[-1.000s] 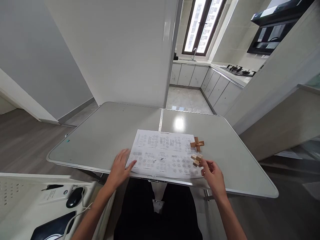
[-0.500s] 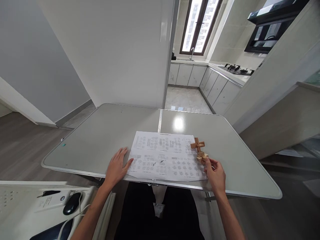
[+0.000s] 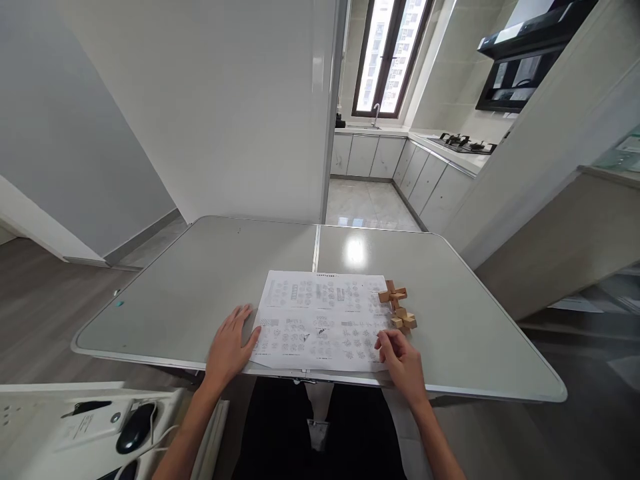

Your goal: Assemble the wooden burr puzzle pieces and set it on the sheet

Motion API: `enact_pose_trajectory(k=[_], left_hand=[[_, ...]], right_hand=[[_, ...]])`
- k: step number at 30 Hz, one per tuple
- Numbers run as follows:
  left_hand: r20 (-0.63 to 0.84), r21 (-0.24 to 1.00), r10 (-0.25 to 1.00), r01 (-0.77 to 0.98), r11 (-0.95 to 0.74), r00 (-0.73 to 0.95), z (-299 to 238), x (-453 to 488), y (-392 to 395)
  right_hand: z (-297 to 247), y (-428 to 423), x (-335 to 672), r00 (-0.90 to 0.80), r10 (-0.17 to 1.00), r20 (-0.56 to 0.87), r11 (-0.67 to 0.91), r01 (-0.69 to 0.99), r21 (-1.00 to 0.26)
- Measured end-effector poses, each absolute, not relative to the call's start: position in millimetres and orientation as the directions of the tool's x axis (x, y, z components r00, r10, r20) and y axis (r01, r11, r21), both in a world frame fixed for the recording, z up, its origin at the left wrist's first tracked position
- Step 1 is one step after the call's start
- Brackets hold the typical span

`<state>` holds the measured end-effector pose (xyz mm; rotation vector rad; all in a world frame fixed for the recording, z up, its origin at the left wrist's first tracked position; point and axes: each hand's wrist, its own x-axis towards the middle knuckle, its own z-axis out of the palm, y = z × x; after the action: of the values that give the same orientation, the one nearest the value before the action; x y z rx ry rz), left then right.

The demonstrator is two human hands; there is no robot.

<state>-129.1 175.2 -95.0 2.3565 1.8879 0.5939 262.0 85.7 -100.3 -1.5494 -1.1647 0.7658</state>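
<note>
A white printed sheet (image 3: 300, 320) covered with rows of small diagrams lies on the grey folding table (image 3: 220, 257). Flat at its left edge rests my left hand (image 3: 231, 345), fingers spread, thumb on the paper. My right hand (image 3: 401, 363) hovers over or touches the lower right of the sheet; its fingers are curled together and I see nothing in them. Just beyond that hand sits a light wooden interlocking puzzle (image 3: 404, 321). A browner wooden cross-shaped puzzle (image 3: 393, 294) lies behind it, over the paper's right edge.
At the lower left, a white surface (image 3: 45, 453) carries a black computer mouse (image 3: 136, 428), a white box (image 3: 87, 423) and cables. A small teal bit (image 3: 119, 303) lies near the table's left edge. A wall (image 3: 240, 120) and a kitchen doorway are behind the table.
My right hand has let go of the lighter wooden puzzle and moved left and toward me, over the paper. My left hand stays in place. The view has tilted slightly.
</note>
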Motion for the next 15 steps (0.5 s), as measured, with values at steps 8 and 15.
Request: enact_pose_trajectory(k=[8, 15], left_hand=[[0.266, 0.313, 0.957, 0.929, -0.199, 0.115, -93.2, -126.3, 175.1], [0.301, 0.290, 0.943, 0.928, -0.236, 0.146, -95.3, -129.5, 176.1]], right_hand=[[-107.5, 93.5, 262.1, 0.346, 0.937, 0.046, -0.061, 0.292, -0.955], [-110.9, 93.8, 259.5, 0.347, 0.937, 0.045, -0.073, 0.320, -0.944]])
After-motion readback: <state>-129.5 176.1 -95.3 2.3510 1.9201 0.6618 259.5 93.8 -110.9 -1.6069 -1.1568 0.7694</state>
